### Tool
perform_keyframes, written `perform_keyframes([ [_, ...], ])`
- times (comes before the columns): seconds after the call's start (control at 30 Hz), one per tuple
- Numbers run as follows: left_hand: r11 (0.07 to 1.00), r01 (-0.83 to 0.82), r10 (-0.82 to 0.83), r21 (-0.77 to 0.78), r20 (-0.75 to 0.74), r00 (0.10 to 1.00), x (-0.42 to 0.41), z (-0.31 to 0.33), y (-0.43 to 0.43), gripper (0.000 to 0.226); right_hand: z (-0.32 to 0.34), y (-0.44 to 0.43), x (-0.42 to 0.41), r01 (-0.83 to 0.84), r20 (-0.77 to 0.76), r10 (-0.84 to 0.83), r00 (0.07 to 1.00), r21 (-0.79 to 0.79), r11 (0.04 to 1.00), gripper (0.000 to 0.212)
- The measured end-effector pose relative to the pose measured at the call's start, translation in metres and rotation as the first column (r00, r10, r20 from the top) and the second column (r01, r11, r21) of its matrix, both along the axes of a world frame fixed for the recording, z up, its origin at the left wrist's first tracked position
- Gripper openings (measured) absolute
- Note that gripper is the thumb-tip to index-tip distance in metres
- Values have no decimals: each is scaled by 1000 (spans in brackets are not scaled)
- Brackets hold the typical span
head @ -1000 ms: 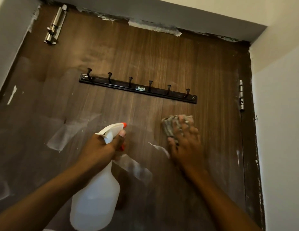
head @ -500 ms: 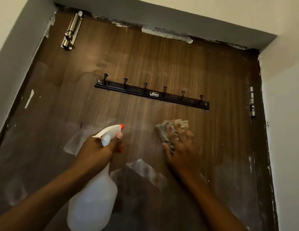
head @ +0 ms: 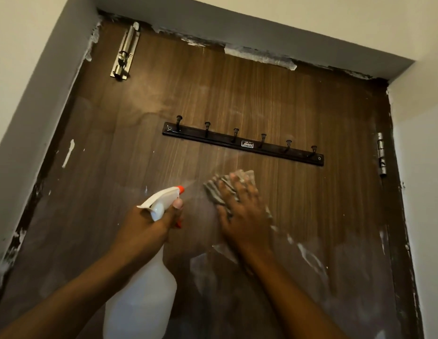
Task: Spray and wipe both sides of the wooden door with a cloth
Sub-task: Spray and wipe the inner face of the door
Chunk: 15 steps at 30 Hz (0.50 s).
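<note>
Right hand (head: pixel 245 216) presses the cloth (head: pixel 221 189) flat on the door (head: pixel 298 106), left hand (head: pixel 144 226) gripping the spray bottle (head: pixel 144 289) just left, nozzle aimed right at it.

I've got a pale wall (head: pixel 20 57) close on my left, its grey reveal (head: pixel 54 106) in shadow. There's a white wall (head: pixel 423 204) tight on my right. The grey lintel (head: pixel 262 30) overhead has a ragged, flaking paint edge. The light is warm and dim.

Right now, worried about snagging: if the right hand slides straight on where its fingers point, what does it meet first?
Likely the hook rail, up the door from the right hand and cloth.
</note>
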State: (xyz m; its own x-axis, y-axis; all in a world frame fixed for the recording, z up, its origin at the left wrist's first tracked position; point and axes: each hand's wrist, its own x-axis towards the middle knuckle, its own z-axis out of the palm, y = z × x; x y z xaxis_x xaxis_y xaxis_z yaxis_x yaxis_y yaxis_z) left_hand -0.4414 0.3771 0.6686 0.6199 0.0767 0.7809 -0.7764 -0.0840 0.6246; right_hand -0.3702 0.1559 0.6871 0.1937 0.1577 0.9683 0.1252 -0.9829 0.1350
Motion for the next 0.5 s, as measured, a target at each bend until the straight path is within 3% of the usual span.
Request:
perform_keyframes([
  [0.1, 1000, -5, 5, -4, -30, 1000, 2, -9, 15, 31, 8, -52, -10, 58, 32, -69, 997, 268, 962, 57],
  [0.2, 999, -41, 41, -4, -32, 999, 1, -9, 30, 39, 48, -61, -15, -6, 46, -24, 999, 574, 819, 55],
  [0.27, 998, -61, 59, -34, -38, 998, 0, -6, 38, 39, 71, -31, -11, -28, 71, -24, 997, 649, 760, 55],
  [0.33, 998, -54, 53, -39, -35, 998, -1, -3, 46, 45, 74, 19, -2, -55, 94, -2, 996, 602, 796, 52],
  [0.4, 997, -56, 55, -44, -24, 998, -5, 0, 51, 50, 63, 74, 10, -81, 81, 50, 995, 440, 894, 51],
  [0.5, 992, -108, 106, -62, -34, 994, -9, 4, 52, 33, 51, 122, 19, -102, 39, 97, 995, 194, 976, 53],
])
